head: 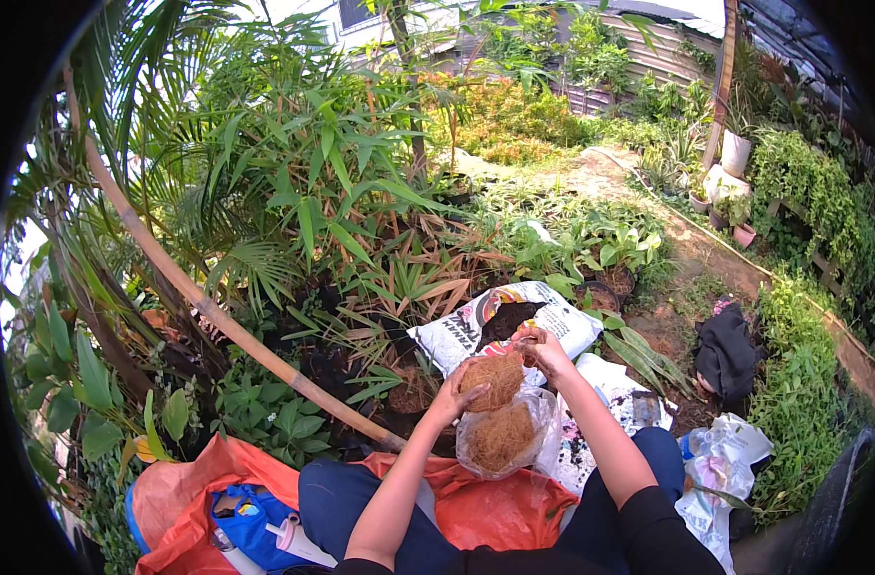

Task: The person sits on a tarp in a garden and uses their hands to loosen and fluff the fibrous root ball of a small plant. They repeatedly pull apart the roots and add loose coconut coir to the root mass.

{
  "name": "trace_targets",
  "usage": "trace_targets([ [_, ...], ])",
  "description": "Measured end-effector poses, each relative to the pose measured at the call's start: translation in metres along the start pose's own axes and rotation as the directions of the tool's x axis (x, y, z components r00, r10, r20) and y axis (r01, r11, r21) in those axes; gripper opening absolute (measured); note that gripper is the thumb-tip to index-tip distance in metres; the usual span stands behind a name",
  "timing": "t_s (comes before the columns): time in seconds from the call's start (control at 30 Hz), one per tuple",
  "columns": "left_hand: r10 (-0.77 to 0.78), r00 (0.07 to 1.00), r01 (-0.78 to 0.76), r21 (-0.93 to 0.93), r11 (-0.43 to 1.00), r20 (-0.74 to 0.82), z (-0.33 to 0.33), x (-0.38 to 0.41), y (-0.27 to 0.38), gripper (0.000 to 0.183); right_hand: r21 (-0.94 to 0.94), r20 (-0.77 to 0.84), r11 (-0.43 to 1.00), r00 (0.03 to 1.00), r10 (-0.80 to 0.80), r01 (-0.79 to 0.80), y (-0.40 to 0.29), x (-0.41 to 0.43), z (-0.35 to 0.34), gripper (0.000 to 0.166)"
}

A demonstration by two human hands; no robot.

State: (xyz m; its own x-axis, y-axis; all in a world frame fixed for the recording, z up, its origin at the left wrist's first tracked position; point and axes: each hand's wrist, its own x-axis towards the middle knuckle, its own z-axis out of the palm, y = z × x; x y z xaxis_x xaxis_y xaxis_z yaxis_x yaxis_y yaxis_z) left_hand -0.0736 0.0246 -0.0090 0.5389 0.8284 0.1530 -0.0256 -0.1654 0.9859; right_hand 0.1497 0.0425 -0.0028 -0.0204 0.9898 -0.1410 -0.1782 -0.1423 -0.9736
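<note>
My left hand [460, 394] grips a clump of brown coconut fibre [492, 381] from its left side, thumb across the front. At the clump's upper right edge, my right hand [544, 353] pinches some of the fibre between bent fingers. Directly below is a clear plastic bag [544, 413] with its mouth spread, holding more coconut fibre [501, 435]. Beyond both hands lies a printed white sack [448, 338], torn along the top, with dark potting soil [511, 320] showing inside.
Orange tarpaulin [506, 507] lies under my legs. A bamboo pole [250, 338] slants across the left. Soil-specked white sheeting [588, 438] is by my right knee. Beside it are a plastic bag [721, 460] and black cloth [728, 352]. A blue bag [265, 521] and tumbler [297, 539] sit left.
</note>
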Motion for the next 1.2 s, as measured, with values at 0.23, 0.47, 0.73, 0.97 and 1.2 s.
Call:
trace_targets([
  [0.23,0.068,0.998,-0.067,0.093,0.993,-0.009,-0.006,0.002,0.008,0.051,-0.116,0.030,0.983,0.990,-0.138,0.141,-0.019,-0.007,0.006,0.018],
  [0.47,0.132,0.991,-0.127,0.294,0.947,0.005,-0.001,0.001,0.011,0.056,-0.500,0.003,0.810,0.936,-0.352,0.306,-0.037,-0.018,0.011,0.014],
  [0.73,0.128,0.991,-0.111,0.295,0.949,-0.041,-0.001,0.003,0.014,0.052,-0.537,-0.046,0.784,0.918,-0.395,0.310,-0.044,-0.026,0.015,0.012],
  [0.97,0.124,0.984,-0.082,0.289,0.954,-0.128,0.000,0.009,0.018,0.052,-0.560,-0.031,0.737,0.879,-0.476,0.380,-0.042,-0.036,0.032,0.014],
  [1.2,0.244,0.930,-0.147,0.331,0.932,-0.275,0.004,0.015,0.017,0.051,-0.694,0.051,0.490,0.715,-0.698,0.527,-0.046,-0.049,0.051,0.011],
])
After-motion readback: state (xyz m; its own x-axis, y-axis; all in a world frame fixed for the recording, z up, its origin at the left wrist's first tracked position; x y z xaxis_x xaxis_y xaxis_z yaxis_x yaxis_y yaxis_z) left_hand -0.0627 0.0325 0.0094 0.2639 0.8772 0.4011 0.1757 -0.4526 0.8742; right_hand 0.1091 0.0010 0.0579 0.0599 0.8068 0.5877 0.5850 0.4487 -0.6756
